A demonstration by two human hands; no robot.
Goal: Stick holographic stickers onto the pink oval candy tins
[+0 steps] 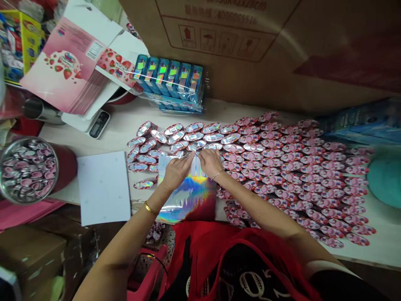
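Note:
My left hand (179, 170), with a gold bangle at the wrist, and my right hand (210, 163), with a thin silver one, meet over a shiny rainbow-coloured sheet (188, 200) at the table's front edge. The fingertips of both hands are pressed together around a small pale piece, too small and covered to name. Just beyond them stand rows of small oval packs (193, 136) with open silvery tops. On the right, many similar packs (272, 162) carry pink caps with strawberry-red sides.
A metal pot (64, 163) of pink and silver caps stands left, beside a white board (104, 188). Behind are a scale (99, 124) under pink printed cards (67, 62), a wrapped pack of blue boxes (169, 83), and a large carton (250, 50). A teal container (385, 175) sits far right.

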